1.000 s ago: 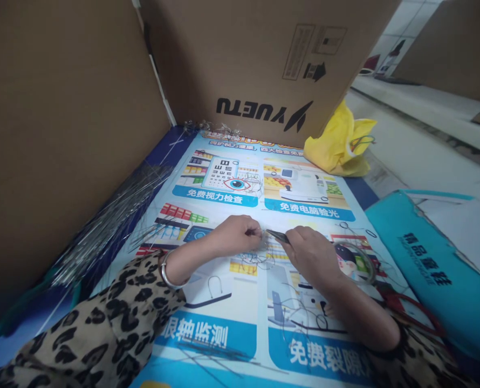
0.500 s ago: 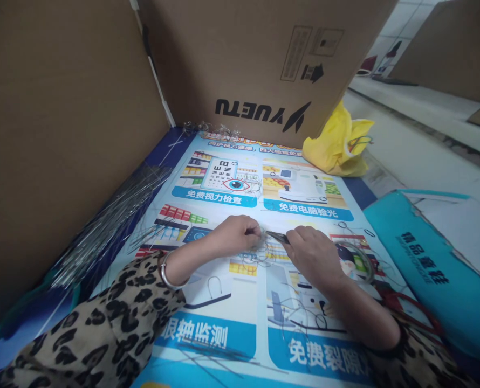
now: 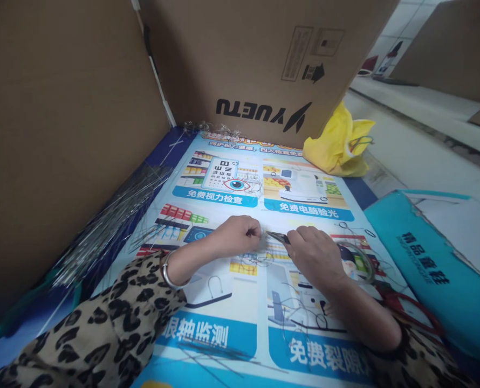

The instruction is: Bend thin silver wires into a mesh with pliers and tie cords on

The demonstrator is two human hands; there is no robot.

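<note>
I see tall cardboard boxes (image 3: pixel 62 134) walling the left and back. A teal bag (image 3: pixel 426 269) lies on the right, a yellow bag (image 3: pixel 337 145) beyond it, and straight wire rods (image 3: pixel 102 226) on the left. The left hand (image 3: pixel 235 234) is pinched shut on a thin wire (image 3: pixel 261 245). The right hand (image 3: pixel 313 253) is closed around dark pliers (image 3: pixel 277 236) that meet the wire mid-poster. Neither hand has shifted since half a second ago. A printed poster (image 3: pixel 224 334) covers the floor, with pale tiles past it.

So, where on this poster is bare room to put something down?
Free: the poster from the box down to the left hand and right hand with pliers; also between the forearms. Crowded: wire bundle at left, loose wires and clear ring by the right hand.
</note>
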